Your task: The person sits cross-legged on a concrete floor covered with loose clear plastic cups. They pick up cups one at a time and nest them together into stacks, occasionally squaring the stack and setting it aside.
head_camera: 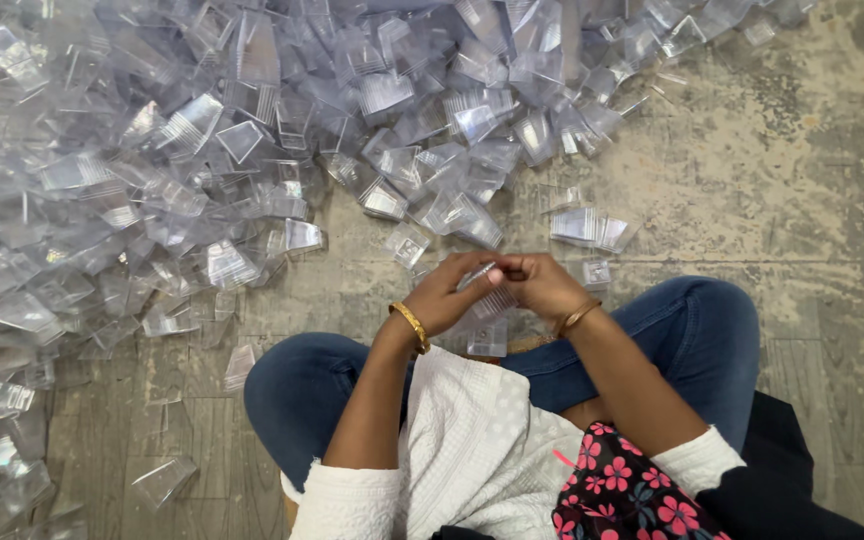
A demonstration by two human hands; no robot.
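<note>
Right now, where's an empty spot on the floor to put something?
Bare floor lies right of the clear plastic pile, beyond the right knee. Left of the left knee is sparser. The upper left is crowded.

A large heap of small clear plastic packaging pieces (232, 130) is spread over the floor across the top and left of the view; they are transparent, roughly rectangular, folded flat, with ribbed edges that catch the light. Scattered pieces are seen apart from the heap: a pair of clear pieces (592, 229) to the right, one single clear piece (163, 480) at the lower left, and another (241, 364) beside the knee. One clear piece (490, 290) is held between the left hand (444, 295) and the right hand (542, 283). No labels, signs or screens are seen.
</note>
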